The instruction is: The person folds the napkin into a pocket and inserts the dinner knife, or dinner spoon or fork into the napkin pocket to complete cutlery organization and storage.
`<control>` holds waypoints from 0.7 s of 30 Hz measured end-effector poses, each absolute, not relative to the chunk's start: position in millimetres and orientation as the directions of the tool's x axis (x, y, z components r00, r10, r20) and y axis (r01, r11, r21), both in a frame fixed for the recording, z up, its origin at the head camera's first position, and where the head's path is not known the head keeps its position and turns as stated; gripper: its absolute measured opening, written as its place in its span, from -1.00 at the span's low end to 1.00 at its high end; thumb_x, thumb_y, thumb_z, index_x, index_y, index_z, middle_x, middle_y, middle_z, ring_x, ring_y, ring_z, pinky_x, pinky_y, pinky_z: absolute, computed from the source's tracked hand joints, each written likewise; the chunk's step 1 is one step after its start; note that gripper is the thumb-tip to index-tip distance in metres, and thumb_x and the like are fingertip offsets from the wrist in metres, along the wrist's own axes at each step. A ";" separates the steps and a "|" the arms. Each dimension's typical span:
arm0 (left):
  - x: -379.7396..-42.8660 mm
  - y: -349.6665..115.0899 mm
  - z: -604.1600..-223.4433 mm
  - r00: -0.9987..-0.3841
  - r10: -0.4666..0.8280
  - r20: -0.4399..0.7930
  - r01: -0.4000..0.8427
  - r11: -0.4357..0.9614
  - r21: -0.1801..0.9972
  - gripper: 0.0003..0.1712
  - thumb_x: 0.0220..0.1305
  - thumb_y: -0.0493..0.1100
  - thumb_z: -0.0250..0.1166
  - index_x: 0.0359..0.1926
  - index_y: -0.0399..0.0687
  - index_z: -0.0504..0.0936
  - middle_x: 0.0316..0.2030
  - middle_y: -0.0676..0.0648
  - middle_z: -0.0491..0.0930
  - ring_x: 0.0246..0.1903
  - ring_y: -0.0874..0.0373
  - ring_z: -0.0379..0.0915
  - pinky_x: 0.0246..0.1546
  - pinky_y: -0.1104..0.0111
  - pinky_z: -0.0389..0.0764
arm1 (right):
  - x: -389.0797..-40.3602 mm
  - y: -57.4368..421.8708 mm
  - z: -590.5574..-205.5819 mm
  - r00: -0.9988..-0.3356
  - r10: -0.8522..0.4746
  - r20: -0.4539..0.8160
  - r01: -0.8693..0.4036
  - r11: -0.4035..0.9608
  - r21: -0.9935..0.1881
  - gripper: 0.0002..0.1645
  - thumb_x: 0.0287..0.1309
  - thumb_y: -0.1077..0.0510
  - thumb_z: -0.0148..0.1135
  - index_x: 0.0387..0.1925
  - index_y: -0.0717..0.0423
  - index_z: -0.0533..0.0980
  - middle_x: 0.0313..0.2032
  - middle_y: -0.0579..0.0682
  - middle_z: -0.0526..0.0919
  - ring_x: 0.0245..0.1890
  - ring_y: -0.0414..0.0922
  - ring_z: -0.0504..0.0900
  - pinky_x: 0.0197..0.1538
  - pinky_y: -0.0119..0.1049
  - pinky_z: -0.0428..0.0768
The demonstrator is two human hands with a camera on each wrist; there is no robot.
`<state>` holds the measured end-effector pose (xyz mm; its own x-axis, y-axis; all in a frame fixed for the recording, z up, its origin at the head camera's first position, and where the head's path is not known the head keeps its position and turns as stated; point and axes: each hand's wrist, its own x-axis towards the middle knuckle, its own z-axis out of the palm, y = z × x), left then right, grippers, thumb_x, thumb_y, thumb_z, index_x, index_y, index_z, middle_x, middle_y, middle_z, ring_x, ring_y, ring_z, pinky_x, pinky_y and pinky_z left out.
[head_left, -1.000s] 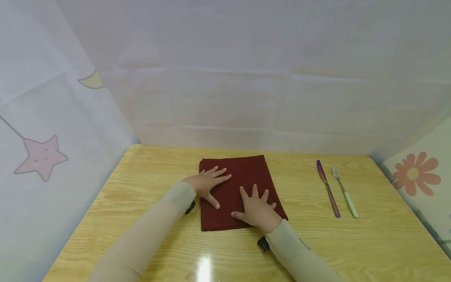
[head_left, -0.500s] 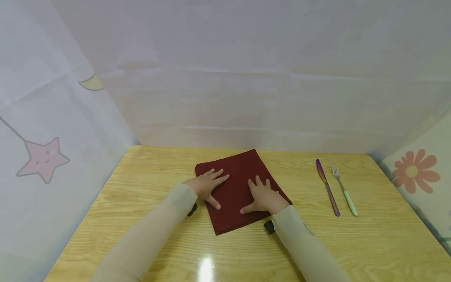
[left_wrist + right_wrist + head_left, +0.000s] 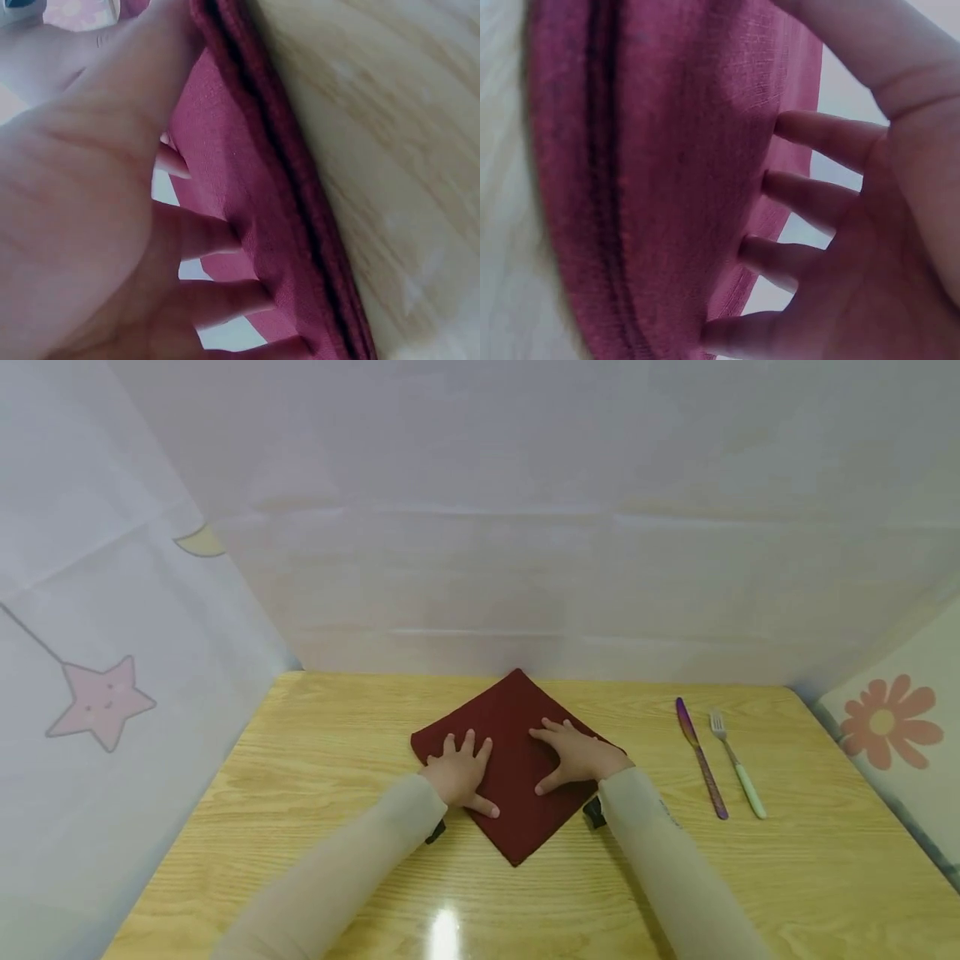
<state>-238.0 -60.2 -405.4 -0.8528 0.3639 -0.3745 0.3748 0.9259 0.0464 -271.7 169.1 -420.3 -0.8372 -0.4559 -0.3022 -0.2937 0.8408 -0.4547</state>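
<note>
A folded dark red cloth napkin (image 3: 517, 760) lies on the wooden table (image 3: 300, 793), turned like a diamond with one corner toward me. My left hand (image 3: 459, 770) presses flat on its left half, fingers spread. My right hand (image 3: 577, 756) presses flat on its right half, fingers pointing left. In the left wrist view the left hand (image 3: 97, 225) lies against the napkin (image 3: 255, 195), whose layered edge shows. In the right wrist view the right hand (image 3: 855, 247) has its fingertips on the napkin (image 3: 675, 150).
A purple knife (image 3: 699, 758) and a fork with a pale green handle (image 3: 738, 767) lie side by side at the right of the table. White sheets with a star (image 3: 101, 700) and a flower (image 3: 881, 720) wall in the table on three sides.
Both hands have turned the napkin counterclockwise, from square to the table edge to a diamond. The right hand moved up and right, the left hand moved toward me.
</note>
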 end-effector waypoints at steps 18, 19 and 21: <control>-299.8 -96.0 -420.4 -0.732 0.623 -0.276 0.556 0.781 0.286 -0.22 0.49 -0.04 0.23 0.60 0.02 0.13 0.59 -0.21 -0.07 0.56 -0.18 -0.17 0.46 -0.11 0.09 | -223.1 120.8 -417.3 -0.937 -0.163 -0.308 -0.046 0.934 -0.355 0.16 0.16 -0.16 0.47 0.53 0.33 0.11 0.49 0.49 -0.01 0.43 0.57 -0.02 0.23 0.49 0.31; -302.0 -97.6 -420.9 -0.724 0.625 -0.293 0.553 0.779 0.296 -0.20 0.49 0.00 0.23 0.60 0.03 0.11 0.59 -0.19 -0.09 0.56 -0.17 -0.20 0.47 -0.12 0.07 | -218.3 115.9 -415.5 -0.938 -0.154 -0.310 -0.034 0.932 -0.360 0.17 0.14 -0.15 0.49 0.52 0.36 0.11 0.48 0.52 0.00 0.41 0.60 -0.01 0.22 0.48 0.32; -304.2 -99.2 -420.1 -0.708 0.625 -0.329 0.550 0.780 0.298 -0.17 0.49 0.06 0.22 0.61 0.06 0.07 0.60 -0.18 -0.13 0.57 -0.17 -0.24 0.48 -0.12 0.04 | -211.0 107.9 -414.5 -0.944 -0.133 -0.303 -0.016 0.933 -0.360 0.18 0.11 -0.15 0.51 0.50 0.40 0.14 0.46 0.55 0.02 0.38 0.63 0.02 0.19 0.48 0.35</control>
